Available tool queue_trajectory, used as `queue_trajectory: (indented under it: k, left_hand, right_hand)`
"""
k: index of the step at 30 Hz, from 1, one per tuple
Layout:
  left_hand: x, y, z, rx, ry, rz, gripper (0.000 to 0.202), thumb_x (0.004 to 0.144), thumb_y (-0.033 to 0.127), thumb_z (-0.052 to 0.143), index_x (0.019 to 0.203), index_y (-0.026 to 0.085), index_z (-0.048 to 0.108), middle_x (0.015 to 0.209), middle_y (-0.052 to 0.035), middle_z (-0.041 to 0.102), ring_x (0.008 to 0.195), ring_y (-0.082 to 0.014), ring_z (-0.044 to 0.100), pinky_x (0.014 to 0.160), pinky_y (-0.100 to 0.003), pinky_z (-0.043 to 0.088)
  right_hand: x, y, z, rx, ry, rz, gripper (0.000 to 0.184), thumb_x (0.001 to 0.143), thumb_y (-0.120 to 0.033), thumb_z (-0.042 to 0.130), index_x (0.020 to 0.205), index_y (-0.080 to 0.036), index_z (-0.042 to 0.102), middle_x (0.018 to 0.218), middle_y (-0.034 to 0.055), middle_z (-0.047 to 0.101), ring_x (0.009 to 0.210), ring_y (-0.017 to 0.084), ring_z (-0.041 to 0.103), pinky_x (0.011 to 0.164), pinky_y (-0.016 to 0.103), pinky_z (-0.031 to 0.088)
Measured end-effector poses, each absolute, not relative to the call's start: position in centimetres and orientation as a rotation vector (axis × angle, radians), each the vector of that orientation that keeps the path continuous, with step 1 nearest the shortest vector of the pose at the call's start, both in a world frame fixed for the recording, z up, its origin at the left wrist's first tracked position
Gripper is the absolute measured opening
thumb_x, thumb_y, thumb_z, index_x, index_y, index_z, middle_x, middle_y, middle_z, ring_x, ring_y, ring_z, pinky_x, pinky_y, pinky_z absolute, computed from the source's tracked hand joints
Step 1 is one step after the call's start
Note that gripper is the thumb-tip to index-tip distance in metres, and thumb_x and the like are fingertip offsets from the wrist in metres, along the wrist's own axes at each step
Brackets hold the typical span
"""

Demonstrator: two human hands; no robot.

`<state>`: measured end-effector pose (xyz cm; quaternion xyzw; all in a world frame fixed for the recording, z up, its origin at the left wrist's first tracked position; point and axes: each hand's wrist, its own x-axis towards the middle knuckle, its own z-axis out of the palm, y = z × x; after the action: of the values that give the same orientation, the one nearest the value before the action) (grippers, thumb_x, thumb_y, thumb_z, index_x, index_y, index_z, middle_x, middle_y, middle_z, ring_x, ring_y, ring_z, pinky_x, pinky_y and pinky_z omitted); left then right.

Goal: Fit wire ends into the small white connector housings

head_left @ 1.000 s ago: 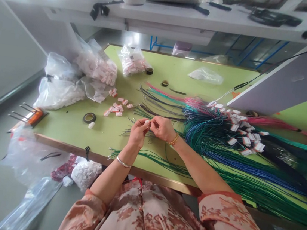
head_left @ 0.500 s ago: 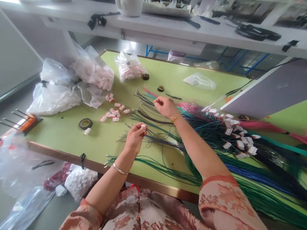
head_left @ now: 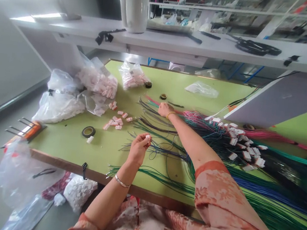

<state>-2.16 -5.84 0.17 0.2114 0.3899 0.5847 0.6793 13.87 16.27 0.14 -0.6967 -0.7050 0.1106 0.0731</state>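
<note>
Near the centre of the frame, the left hand [head_left: 138,150] has its fingers closed on a small white connector [head_left: 147,137] — it sits at the fingertips, pinched by the thumb, above the tabletop [head_left: 62,140]. Higher and slightly to the right, the right hand [head_left: 165,110] is at the pink wires [head_left: 195,116], well apart from the connector; its fingers are curled in, but whether they grip a wire I cannot tell. Left of the hands lie loose blocks [head_left: 119,120], and farther left a tape roll [head_left: 84,134] with a white piece [head_left: 90,140] just beside it. Right of centre, a cluster of plugs [head_left: 247,156] lies among the wires — white with orange. Bags [head_left: 58,107] rest at the left.
</note>
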Motion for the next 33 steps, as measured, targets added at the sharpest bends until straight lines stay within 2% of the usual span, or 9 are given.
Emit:
queue_trajectory:
  k: [3,7,14,21,33]
  left_hand:
    - [-2.2,-5.9,0.1,0.469,0.869,1.312,0.027,0.064,0.022,0.081,0.086,0.014,0.066,0.076,-0.0007,0.062,0.063,-0.0065,0.051,0.064,-0.023,0.041]
    - [-2.2,-5.8,0.1,0.460,0.858,1.309,0.029,0.063,0.021,0.081,0.087,0.014,0.066,0.076,-0.0008,0.062,0.063,-0.0067,0.051,0.065,-0.023,0.041]
    - [-2.4,-5.5,-0.2,0.441,0.806,1.343,0.026,0.065,0.020,0.080,0.086,0.015,0.065,0.079,-0.0012,0.061,0.067,-0.0075,0.052,0.067,-0.024,0.041]
    - [-2.1,-4.8,-0.6,0.355,0.777,1.363,0.026,0.065,0.017,0.081,0.085,0.016,0.065,0.083,-0.0009,0.062,0.071,-0.0067,0.054,0.069,-0.022,0.043]
    - [-1.4,-4.1,-1.4,0.360,0.830,1.346,0.026,0.065,0.017,0.082,0.083,0.017,0.064,0.081,0.0006,0.062,0.070,-0.0061,0.056,0.070,-0.021,0.045]
  right_hand:
    - [13.5,16.1,0.8,-2.005,-2.042,0.309,0.022,0.087,-0.024,0.051,0.101,-0.015,0.066,0.098,0.0139,0.072,0.086,0.021,0.065,0.076,0.028,0.048]
    - [11.7,15.0,2.3,-1.665,-2.063,0.320,0.015,0.083,-0.020,0.053,0.088,-0.016,0.067,0.084,0.0074,0.071,0.074,0.016,0.061,0.070,0.025,0.045]
    - [10.7,9.5,4.0,-1.198,-2.072,0.587,0.010,0.076,-0.022,0.057,0.075,-0.015,0.063,0.070,0.0021,0.066,0.063,0.012,0.054,0.064,0.023,0.043]
    - [13.0,2.9,3.1,-1.083,-2.006,0.780,0.013,0.074,-0.027,0.059,0.076,-0.014,0.063,0.068,0.0013,0.064,0.060,0.010,0.052,0.059,0.022,0.041]
    - [13.6,0.3,1.4,-1.052,-2.022,0.760,0.008,0.071,-0.023,0.060,0.073,-0.015,0.063,0.069,0.0015,0.065,0.060,0.010,0.052,0.058,0.022,0.041]
